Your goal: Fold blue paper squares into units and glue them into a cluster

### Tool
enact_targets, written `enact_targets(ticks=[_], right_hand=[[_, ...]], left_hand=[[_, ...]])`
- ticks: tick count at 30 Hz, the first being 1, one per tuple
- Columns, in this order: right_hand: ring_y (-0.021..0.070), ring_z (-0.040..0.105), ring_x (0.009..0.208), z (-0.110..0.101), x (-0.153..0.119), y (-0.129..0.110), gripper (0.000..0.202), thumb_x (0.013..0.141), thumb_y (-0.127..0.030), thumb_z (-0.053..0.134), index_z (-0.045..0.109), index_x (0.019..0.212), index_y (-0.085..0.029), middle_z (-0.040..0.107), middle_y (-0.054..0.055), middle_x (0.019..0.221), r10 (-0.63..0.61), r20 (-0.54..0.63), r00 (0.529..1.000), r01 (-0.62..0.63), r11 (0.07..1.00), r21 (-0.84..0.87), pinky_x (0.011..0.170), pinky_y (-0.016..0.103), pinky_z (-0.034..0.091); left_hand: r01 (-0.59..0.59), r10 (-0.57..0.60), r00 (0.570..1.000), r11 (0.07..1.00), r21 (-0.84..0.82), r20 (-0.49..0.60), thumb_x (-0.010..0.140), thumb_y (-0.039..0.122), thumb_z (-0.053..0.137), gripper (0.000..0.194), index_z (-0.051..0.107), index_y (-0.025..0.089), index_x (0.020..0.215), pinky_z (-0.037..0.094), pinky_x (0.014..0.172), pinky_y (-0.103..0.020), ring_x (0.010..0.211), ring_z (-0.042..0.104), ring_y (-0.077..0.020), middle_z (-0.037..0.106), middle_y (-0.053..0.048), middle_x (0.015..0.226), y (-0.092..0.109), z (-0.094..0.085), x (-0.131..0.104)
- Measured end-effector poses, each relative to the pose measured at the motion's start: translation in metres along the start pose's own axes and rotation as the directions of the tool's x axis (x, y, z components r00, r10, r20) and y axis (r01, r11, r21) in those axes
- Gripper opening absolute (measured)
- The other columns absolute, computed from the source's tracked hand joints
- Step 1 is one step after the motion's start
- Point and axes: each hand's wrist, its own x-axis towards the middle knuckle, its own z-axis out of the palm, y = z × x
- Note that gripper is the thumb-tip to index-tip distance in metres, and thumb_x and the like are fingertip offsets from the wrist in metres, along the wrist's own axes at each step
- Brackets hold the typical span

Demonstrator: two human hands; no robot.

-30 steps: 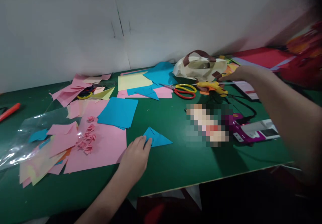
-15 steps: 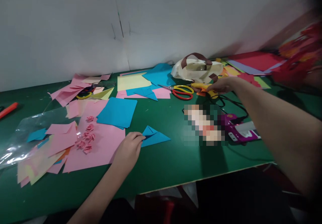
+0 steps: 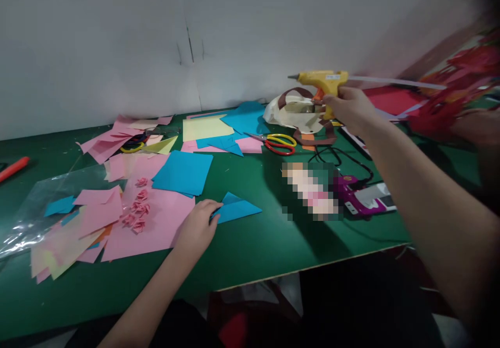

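My right hand is closed around the handle of a yellow hot glue gun, raised above the table. Its nozzle points left, and a long clear glue stick sticks out of its back. Down on the green table, my left hand pinches the left corner of a folded blue paper. The fold lies as a pointed shape with its tip to the right. Left of that hand, several small pink paper roses rest on a pink sheet.
Blue squares lie behind my left hand. Red-and-yellow-handled scissors and a cream bag are at the back. A purple device with a black cord sits at right. Paper scraps and clear plastic cover the left.
My right hand has lifted the glue gun off the table, up in front of the bag. My left hand stays on the folded blue paper.
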Motion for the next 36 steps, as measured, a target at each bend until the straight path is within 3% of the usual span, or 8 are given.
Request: enact_targets(ticks=[4,7,12,16,20,25,30,36], right_hand=[[0.0079,0.052,0.057,-0.006,-0.065,-0.026,0.02,0.089,-0.023,0.042,0.055,0.098,-0.011,0.057,0.002,0.07,-0.059,0.181,0.982,0.027,0.985,0.173,0.053,0.021,0.039],[0.0112,0.05,0.059,0.01,-0.117,-0.029,0.022,0.085,-0.036,0.047,0.052,0.093,-0.017,0.056,0.0,0.071,-0.085,0.374,0.924,0.02,0.985,0.174,0.05,0.022,0.036],[0.0124,0.045,0.056,0.048,-0.151,-0.009,0.018,0.084,-0.038,0.044,0.043,0.085,-0.02,0.048,-0.003,0.068,-0.176,0.539,0.824,0.159,0.984,0.077,0.049,0.024,0.034],[0.0161,0.052,0.064,0.061,-0.157,-0.001,0.017,0.082,-0.037,0.045,0.04,0.084,-0.021,0.053,0.0,0.074,-0.189,0.523,0.831,0.216,0.976,0.01,0.054,0.026,0.037],[0.0196,0.058,0.071,0.066,-0.17,-0.003,0.038,0.075,-0.048,0.056,0.045,0.097,-0.019,0.059,0.004,0.084,-0.226,0.52,0.823,0.293,0.955,-0.048,0.053,0.027,0.039],[0.0193,0.062,0.077,0.074,-0.182,-0.006,0.034,0.075,-0.036,0.057,0.05,0.103,-0.018,0.061,0.005,0.094,-0.337,0.458,0.823,0.431,0.895,-0.115,0.053,0.025,0.039],[0.0217,0.064,0.071,0.084,-0.187,-0.002,0.035,0.073,-0.032,0.057,0.055,0.103,-0.016,0.066,0.006,0.077,-0.374,0.404,0.835,0.501,0.822,-0.272,0.051,0.026,0.036],[0.023,0.064,0.066,0.089,-0.187,0.002,0.021,0.071,-0.03,0.057,0.061,0.085,-0.015,0.067,0.009,0.07,-0.399,0.404,0.823,0.536,0.779,-0.325,0.051,0.027,0.037]], left_hand=[[0.049,-0.049,0.999,0.997,-0.061,-0.006,0.079,0.007,0.053,0.027,0.064,0.02,0.101,0.052,0.082,-0.035,0.093,0.062,-0.0188,0.065,-0.005,0.105,0.0,0.0,0.001],[0.086,-0.087,0.996,0.991,-0.098,-0.01,0.078,0.007,0.054,0.028,0.064,0.02,0.101,0.054,0.075,-0.031,0.081,0.064,-0.0158,0.065,-0.005,0.105,0.0,-0.001,0.001],[0.107,-0.109,0.994,0.985,-0.136,-0.004,0.077,0.006,0.055,0.027,0.065,0.018,0.099,0.054,0.072,-0.029,0.076,0.064,-0.0137,0.066,-0.005,0.099,0.0,-0.004,0.003],[0.125,-0.126,0.992,0.98,-0.152,0.002,0.077,0.007,0.056,0.025,0.066,0.019,0.097,0.054,0.071,-0.029,0.075,0.064,-0.0135,0.065,-0.004,0.098,-0.002,-0.004,0.004],[0.141,-0.143,0.99,0.975,-0.171,0.001,0.077,0.007,0.055,0.025,0.066,0.019,0.097,0.055,0.071,-0.029,0.075,0.063,-0.0131,0.064,-0.004,0.096,-0.004,-0.003,0.004],[0.14,-0.142,0.99,0.974,-0.18,0.0,0.077,0.008,0.056,0.024,0.066,0.019,0.095,0.055,0.072,-0.029,0.076,0.063,-0.0133,0.063,-0.004,0.094,-0.004,-0.001,0.004],[0.137,-0.139,0.99,0.976,-0.171,-0.002,0.077,0.008,0.055,0.025,0.066,0.019,0.096,0.055,0.073,-0.03,0.076,0.063,-0.0137,0.063,-0.004,0.097,-0.004,-0.001,0.004],[0.132,-0.132,0.991,0.977,-0.165,0.008,0.077,0.008,0.055,0.025,0.066,0.019,0.098,0.054,0.073,-0.03,0.076,0.063,-0.0141,0.063,-0.005,0.098,-0.003,-0.003,0.003]])
